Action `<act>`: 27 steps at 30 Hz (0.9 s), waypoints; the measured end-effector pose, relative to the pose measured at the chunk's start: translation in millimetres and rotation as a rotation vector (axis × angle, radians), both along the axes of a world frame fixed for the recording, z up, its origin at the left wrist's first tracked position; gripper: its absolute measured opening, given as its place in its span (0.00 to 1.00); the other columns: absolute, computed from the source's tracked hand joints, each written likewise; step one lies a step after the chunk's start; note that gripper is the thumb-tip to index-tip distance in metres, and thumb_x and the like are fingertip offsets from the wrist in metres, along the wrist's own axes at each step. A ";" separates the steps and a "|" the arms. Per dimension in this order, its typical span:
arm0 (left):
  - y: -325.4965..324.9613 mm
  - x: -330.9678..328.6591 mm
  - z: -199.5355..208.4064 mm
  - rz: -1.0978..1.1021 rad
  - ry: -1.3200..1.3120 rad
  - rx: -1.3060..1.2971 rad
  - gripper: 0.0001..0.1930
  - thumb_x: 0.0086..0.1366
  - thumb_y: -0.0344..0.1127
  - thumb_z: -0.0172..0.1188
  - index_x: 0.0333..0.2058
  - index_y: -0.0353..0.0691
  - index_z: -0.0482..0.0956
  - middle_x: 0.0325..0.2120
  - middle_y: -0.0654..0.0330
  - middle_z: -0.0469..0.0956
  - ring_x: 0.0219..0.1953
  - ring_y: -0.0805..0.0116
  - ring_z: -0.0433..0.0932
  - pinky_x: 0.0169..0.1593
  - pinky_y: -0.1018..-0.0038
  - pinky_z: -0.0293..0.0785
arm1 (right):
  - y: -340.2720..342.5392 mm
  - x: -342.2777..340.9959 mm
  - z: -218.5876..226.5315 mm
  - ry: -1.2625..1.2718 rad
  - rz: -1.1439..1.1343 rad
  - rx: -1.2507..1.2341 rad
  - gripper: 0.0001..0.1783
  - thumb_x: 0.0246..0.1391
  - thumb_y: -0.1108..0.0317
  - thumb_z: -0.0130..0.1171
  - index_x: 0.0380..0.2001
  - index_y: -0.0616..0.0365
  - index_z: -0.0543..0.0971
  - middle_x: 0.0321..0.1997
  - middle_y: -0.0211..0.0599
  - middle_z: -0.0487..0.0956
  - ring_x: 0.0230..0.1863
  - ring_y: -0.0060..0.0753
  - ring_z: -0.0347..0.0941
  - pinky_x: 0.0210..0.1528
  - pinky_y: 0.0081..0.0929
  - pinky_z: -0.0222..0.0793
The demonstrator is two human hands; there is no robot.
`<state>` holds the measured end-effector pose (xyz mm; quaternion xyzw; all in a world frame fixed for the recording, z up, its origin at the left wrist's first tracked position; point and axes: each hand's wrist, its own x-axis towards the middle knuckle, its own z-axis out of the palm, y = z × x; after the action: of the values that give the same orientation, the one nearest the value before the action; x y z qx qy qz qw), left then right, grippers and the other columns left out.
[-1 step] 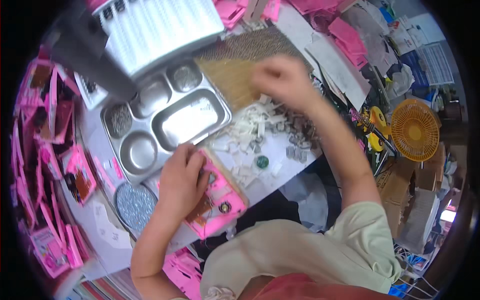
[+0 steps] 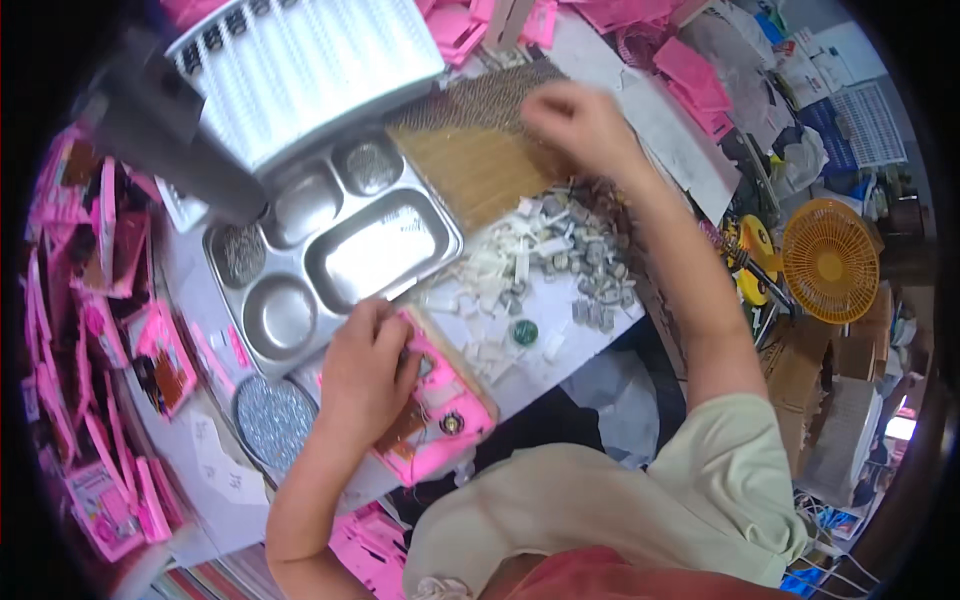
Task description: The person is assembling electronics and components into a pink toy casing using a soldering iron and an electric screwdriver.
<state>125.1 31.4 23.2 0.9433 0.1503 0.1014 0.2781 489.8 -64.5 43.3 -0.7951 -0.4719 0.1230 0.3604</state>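
My left hand (image 2: 368, 372) is closed over the top of a pink plastic casing (image 2: 435, 455) at the table's front edge. Brown board, thin wires and a small round metal part (image 2: 452, 424) show inside the casing. My right hand (image 2: 578, 122), slightly blurred, is raised at the far right with its fingers curled; whatever they hold is hidden. Beneath and beside it lie a brown cardboard sheet (image 2: 475, 170) and a pile of small white and grey pieces (image 2: 560, 245). A round green item (image 2: 525, 332) sits in front of the pile.
A steel compartment tray (image 2: 330, 205) holds small metal parts, with a dish of silvery bits (image 2: 272, 422) nearer me. Behind it stands a white ribbed tray (image 2: 310, 75); a dark post (image 2: 190, 150) juts in. Pink casings (image 2: 105, 500) crowd the left. An orange fan (image 2: 830, 260) stands right.
My right hand has moved a little farther away and to the right, uncovering more of the cardboard and the pile. My left hand stays on the pink casing.
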 end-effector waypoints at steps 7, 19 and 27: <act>0.1 13.4 1.4 -0.103 -0.034 -0.045 0.16 0.50 0.27 0.73 0.36 0.37 0.75 0.42 0.50 0.73 0.42 0.47 0.78 0.44 0.60 0.77 | 81.2 226.1 -62.7 -0.590 -0.162 -0.209 0.16 0.50 0.58 0.65 0.41 0.52 0.87 0.46 0.43 0.86 0.48 0.49 0.83 0.52 0.46 0.78; -3.1 7.5 -2.1 -0.050 -0.061 -0.067 0.14 0.51 0.29 0.72 0.35 0.37 0.77 0.42 0.50 0.75 0.42 0.47 0.77 0.45 0.57 0.75 | 45.9 311.8 -20.6 -0.566 -0.044 -0.260 0.17 0.52 0.65 0.63 0.47 0.52 0.81 0.47 0.49 0.84 0.49 0.52 0.81 0.50 0.44 0.75; -1.8 6.9 -2.6 -0.052 -0.073 -0.017 0.14 0.52 0.29 0.73 0.35 0.38 0.76 0.43 0.53 0.75 0.42 0.51 0.79 0.45 0.62 0.78 | 59.0 230.8 -59.3 -0.715 -0.179 -0.528 0.17 0.52 0.62 0.60 0.45 0.53 0.82 0.48 0.50 0.84 0.53 0.54 0.80 0.54 0.47 0.75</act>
<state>131.9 29.7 20.7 0.9402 0.1163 0.1271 0.2937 720.7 -5.5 -16.0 -0.8901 -0.4485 -0.0750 -0.0311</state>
